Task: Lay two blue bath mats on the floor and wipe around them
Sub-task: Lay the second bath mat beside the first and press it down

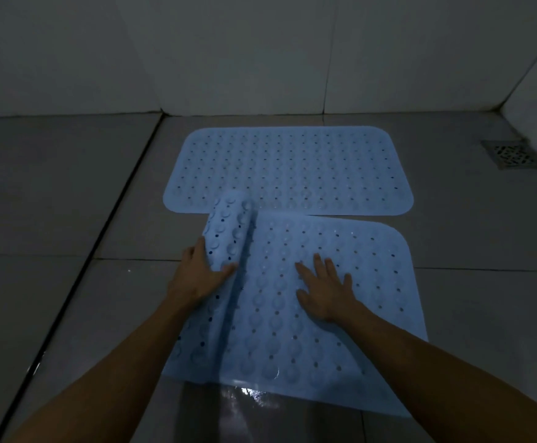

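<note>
One light blue perforated bath mat (292,169) lies flat on the grey tiled floor, close to the back wall. A second blue bath mat (292,330) lies nearer to me; its right part is flat and its left part is still curled into a roll (228,228) with the suction cups showing. My left hand (196,273) grips the curled roll at its near side. My right hand (324,289) rests flat, fingers spread, on the unrolled part of this mat. The roll's far end overlaps the first mat's near edge.
A square metal floor drain (513,154) sits at the right near the wall. A dark groove (78,270) runs diagonally across the floor at the left. The tile in front of the near mat is wet and shiny (244,407). White tiled walls close off the back and right.
</note>
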